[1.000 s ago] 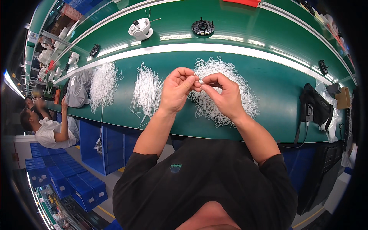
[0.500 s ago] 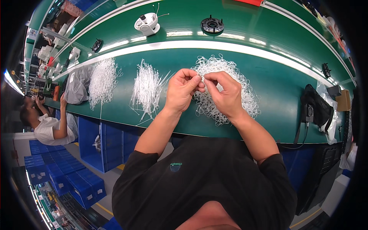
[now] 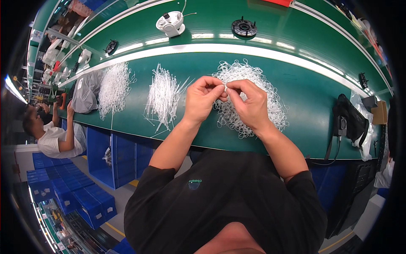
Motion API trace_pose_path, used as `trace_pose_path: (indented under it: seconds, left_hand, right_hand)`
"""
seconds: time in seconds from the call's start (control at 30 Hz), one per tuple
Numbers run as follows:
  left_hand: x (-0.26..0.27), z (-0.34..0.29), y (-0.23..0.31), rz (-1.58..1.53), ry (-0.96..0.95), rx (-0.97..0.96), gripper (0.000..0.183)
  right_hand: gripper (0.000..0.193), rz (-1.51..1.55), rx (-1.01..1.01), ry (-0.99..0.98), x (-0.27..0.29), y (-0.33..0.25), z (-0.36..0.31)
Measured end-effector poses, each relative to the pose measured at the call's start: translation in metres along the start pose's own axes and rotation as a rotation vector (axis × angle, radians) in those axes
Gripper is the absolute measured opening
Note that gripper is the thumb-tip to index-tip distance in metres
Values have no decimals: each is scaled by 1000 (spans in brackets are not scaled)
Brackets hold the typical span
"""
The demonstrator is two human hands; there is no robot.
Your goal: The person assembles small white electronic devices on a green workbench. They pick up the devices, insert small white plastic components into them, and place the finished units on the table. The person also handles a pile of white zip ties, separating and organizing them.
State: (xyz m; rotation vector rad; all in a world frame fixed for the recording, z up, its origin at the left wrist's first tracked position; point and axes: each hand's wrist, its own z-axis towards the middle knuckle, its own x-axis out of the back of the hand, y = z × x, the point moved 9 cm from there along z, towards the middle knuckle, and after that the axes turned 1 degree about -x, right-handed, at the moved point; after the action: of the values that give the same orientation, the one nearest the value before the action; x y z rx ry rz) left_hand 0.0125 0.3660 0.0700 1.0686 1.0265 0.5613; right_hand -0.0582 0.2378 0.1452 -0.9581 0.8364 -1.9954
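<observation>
My left hand (image 3: 204, 98) and my right hand (image 3: 251, 106) meet fingertip to fingertip above the near side of a pile of looped white cable ties (image 3: 272, 103). Both are closed in a pinch on a small white cable tie (image 3: 225, 87), mostly hidden by the fingers. Left of my left hand lies a bundle of straight white cable ties (image 3: 163, 95), loosely stacked on the green table (image 3: 311, 112). Farther left is another heap of white looped ties (image 3: 114, 89).
Beyond a white rail, a green belt carries a white rounded housing (image 3: 170, 25) and a black round base (image 3: 244, 28). A grey plastic bag (image 3: 86, 95) lies left, near a co-worker (image 3: 59, 137). At right are a black bag (image 3: 349, 118) and a cardboard box (image 3: 379, 111).
The housing and black base on the belt have shifted right. My hands stay nearly in place, fingertips still together. The co-worker's far arm has moved.
</observation>
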Motion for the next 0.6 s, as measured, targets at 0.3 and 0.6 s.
trace_pose_path:
  seconds: [0.3, 0.6]
  left_hand:
    - [-11, 0, 7, 326, -135, 58, 9]
    - [180, 90, 70, 1431, 394, 21, 23]
  right_hand:
    - [6, 18, -106, -19, 0, 9, -4]
    - [9, -239, -58, 38, 41, 17, 9]
